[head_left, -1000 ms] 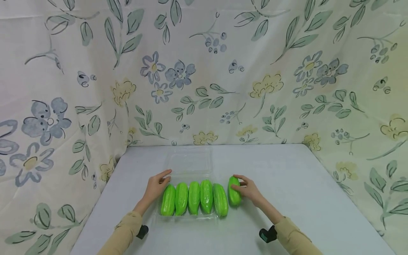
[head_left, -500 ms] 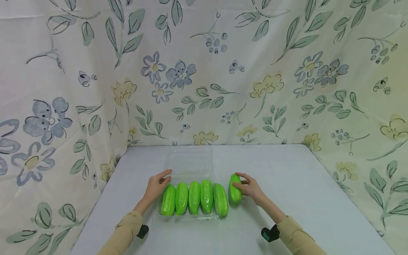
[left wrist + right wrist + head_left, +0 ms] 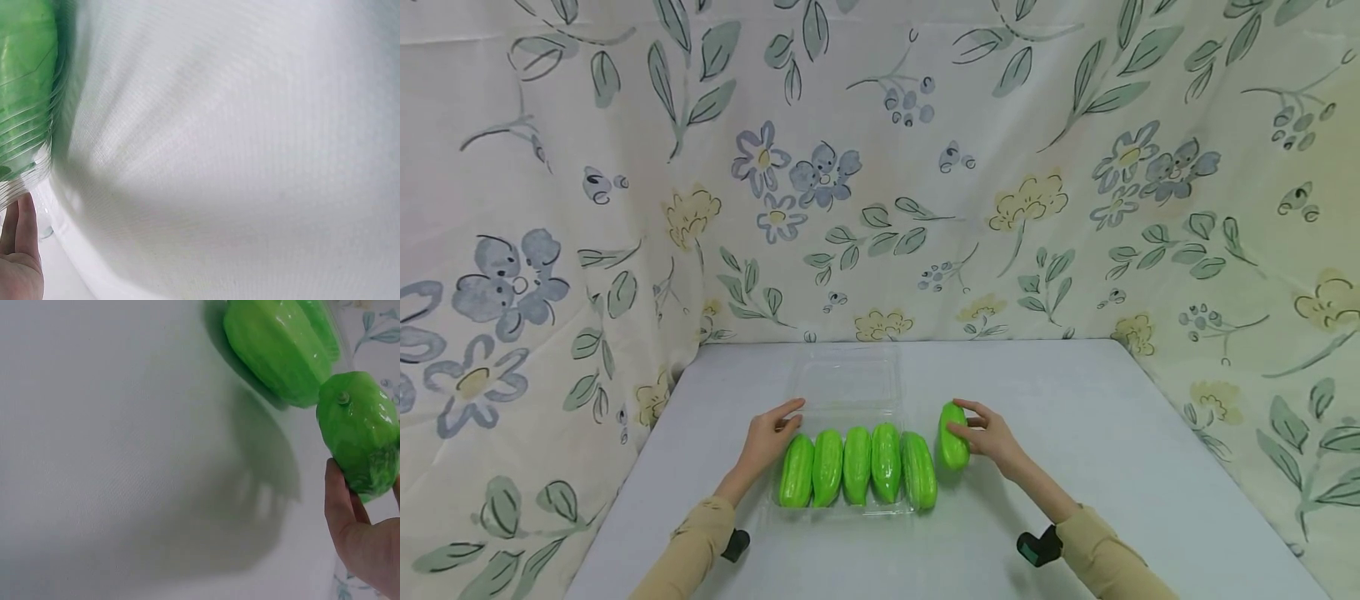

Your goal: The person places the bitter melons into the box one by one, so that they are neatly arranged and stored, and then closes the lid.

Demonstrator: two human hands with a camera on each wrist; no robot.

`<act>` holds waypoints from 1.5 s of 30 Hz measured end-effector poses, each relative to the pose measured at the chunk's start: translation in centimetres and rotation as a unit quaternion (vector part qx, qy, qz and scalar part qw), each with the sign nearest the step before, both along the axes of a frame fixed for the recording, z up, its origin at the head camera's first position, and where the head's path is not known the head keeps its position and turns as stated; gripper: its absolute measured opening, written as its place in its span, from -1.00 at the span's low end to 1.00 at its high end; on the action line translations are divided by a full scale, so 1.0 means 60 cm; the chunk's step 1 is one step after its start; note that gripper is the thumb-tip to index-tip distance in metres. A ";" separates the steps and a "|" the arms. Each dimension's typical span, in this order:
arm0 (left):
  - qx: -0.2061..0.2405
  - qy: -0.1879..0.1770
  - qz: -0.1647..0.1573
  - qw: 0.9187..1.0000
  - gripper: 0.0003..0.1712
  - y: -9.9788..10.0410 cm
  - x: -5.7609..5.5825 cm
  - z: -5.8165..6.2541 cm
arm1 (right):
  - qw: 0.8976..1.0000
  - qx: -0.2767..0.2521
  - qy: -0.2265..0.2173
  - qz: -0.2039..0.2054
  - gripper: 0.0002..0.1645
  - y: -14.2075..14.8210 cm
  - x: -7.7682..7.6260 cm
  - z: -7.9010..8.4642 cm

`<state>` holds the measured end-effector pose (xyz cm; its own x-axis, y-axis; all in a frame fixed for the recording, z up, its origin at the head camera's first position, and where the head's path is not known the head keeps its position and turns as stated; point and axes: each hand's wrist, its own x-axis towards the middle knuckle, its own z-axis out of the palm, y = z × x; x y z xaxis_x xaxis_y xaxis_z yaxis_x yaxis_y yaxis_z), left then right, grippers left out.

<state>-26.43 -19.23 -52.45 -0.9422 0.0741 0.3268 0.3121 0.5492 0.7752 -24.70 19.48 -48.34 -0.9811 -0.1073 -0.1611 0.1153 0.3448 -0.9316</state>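
Note:
My right hand (image 3: 990, 437) grips a glossy green, ridged, papaya-like fruit (image 3: 953, 437), fingers and thumb at its right side. In the right wrist view this green fruit (image 3: 359, 428) shows its stub end, and its shadow falls on the table apart from it. Left of it stands a clear plastic box (image 3: 842, 510) holding several like fruits (image 3: 856, 467) in a row; the rightmost fruit (image 3: 919, 471) lies over the box's right edge. My left hand (image 3: 767, 435) rests at the box's back left corner, fingers extended to its wall (image 3: 25, 181) in the left wrist view.
The box's clear lid (image 3: 846, 379) lies folded back behind it on the white table (image 3: 1030, 400). A floral curtain (image 3: 887, 208) hangs behind and along both sides. A dark wrist-worn device (image 3: 1039, 547) juts below the right sleeve, another (image 3: 736, 545) by the left.
My right hand has raised the green fruit slightly and moved it away from me, a little to the right. The left hand, the box and the fruits in it have stayed put.

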 end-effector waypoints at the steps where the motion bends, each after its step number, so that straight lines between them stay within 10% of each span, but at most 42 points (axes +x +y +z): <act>1: 0.001 0.000 -0.001 1.000 -0.61 0.000 0.000 0.000 | 1.000 -0.002 0.001 0.001 -0.30 -0.001 0.000 0.000; 45: 0.007 0.010 0.000 1.000 -0.62 0.001 -0.003 -0.006 | 0.997 -0.077 0.009 0.018 -0.36 -0.077 0.021 0.018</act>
